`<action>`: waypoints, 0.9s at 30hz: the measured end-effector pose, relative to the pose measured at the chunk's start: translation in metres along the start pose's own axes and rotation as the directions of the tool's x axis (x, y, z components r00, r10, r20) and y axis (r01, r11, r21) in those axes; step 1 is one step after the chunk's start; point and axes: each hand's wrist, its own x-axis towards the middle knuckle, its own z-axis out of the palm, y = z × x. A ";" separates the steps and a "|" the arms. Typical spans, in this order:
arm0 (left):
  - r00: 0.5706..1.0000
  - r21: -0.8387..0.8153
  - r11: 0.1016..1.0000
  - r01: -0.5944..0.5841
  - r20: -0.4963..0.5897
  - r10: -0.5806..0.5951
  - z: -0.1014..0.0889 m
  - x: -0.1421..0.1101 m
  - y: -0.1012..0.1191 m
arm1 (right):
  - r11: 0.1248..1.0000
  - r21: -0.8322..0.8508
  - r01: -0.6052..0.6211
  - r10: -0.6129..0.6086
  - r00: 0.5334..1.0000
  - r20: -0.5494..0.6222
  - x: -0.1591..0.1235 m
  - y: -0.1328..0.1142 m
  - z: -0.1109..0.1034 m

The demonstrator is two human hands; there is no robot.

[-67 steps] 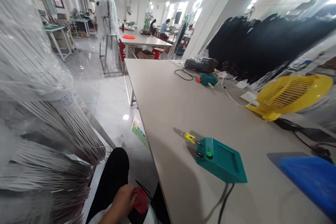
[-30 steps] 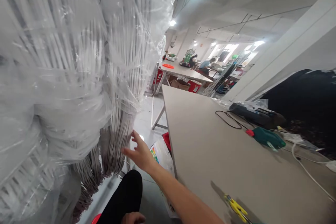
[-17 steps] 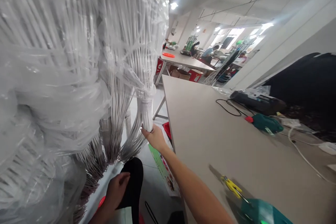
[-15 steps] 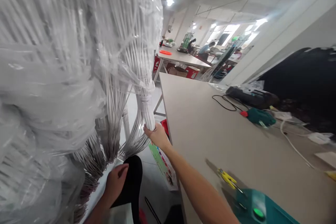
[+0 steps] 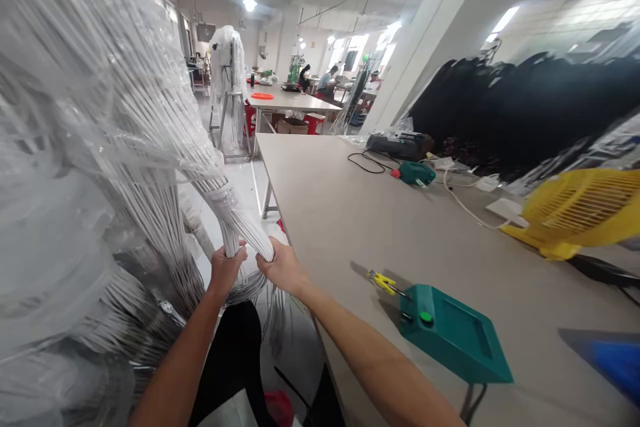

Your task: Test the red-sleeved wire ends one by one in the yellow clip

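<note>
A thick bundle of white cables [image 5: 223, 203] hangs down on the left, its upper part wrapped in clear plastic. My right hand [image 5: 283, 267] is closed around one part of this bundle, beside the table edge. Just left of it, my left hand [image 5: 227, 270] grips another part of the same bundle. Below the hands the loose cable ends curve and dangle. More plastic-wrapped cable bundles [image 5: 155, 213] hang further left, close to my left forearm.
A grey-brown table [image 5: 325, 207] stretches along the right. On it are a teal machine [image 5: 450, 333] with a yellow-tipped tool, a green device [image 5: 415, 173], a yellow fan [image 5: 585, 207] and cords. Co-workers sit far back at other tables; a pillar [image 5: 425, 40] stands behind.
My left hand has risen from near my lap to grip the bundle beside my right hand. The bundle is pulled aslant toward the table, and the view has swung right.
</note>
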 end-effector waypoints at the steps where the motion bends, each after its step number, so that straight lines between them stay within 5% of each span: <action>1: 1.000 -0.003 1.000 0.000 -0.024 0.000 -0.002 0.006 -0.002 | 1.000 -0.013 -0.015 0.015 1.000 -0.021 0.003 0.003 -0.001; 11: 0.972 0.095 0.995 0.002 -0.233 0.020 -0.051 0.006 -0.013 | 0.989 -0.096 -0.116 0.118 0.993 0.017 0.003 0.051 0.003; 17: 1.000 0.050 0.999 0.009 0.006 -0.009 -0.036 -0.005 -0.002 | 0.992 -0.080 -0.097 0.107 0.987 0.121 -0.003 0.058 -0.005; 22: 0.979 -0.009 1.000 -0.009 0.204 0.011 -0.018 -0.016 0.007 | 0.994 -0.012 -0.109 0.109 0.974 0.197 -0.006 0.057 0.003; 27: 0.976 -0.026 1.000 -0.014 0.215 0.019 -0.014 -0.012 0.009 | 0.993 0.060 -0.104 0.083 0.956 0.281 -0.003 0.057 0.011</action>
